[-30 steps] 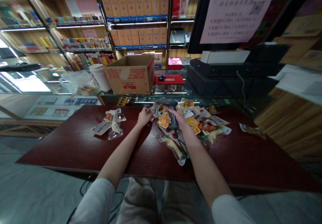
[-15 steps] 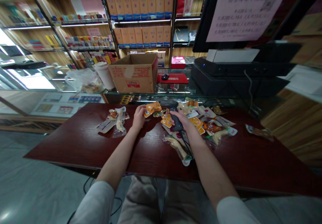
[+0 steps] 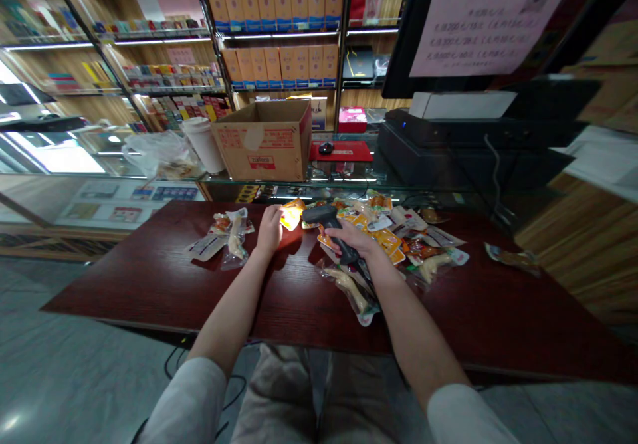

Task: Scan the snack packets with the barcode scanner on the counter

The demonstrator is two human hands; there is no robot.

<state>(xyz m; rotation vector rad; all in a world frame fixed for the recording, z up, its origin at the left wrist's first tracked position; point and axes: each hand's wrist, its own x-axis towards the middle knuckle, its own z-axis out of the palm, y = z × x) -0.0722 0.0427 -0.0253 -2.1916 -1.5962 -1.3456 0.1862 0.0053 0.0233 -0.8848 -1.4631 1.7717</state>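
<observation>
My left hand (image 3: pixel 270 227) grips a small orange snack packet (image 3: pixel 292 215), held just above the dark red table (image 3: pixel 149 284). My right hand (image 3: pixel 355 240) is closed round the handle of a black barcode scanner (image 3: pixel 326 219), whose head points left at the packet. The packet glows brightly under the scanner's light. A heap of snack packets (image 3: pixel 399 241), orange and clear, lies right of the scanner. A few clear packets (image 3: pixel 226 236) lie apart on the table, left of my left hand.
A glass counter behind the table carries a cardboard box (image 3: pixel 264 139), a white cup (image 3: pixel 204 143), a plastic bag (image 3: pixel 157 155), a red mouse pad with a mouse (image 3: pixel 326 148) and a black till machine (image 3: pixel 463 145). One loose packet (image 3: pixel 511 258) lies far right. Shelves of goods stand behind.
My left hand lifted an orange packet out of the heap and moved it left. My right hand raised the scanner and turned it toward the packet, which now shines with light.
</observation>
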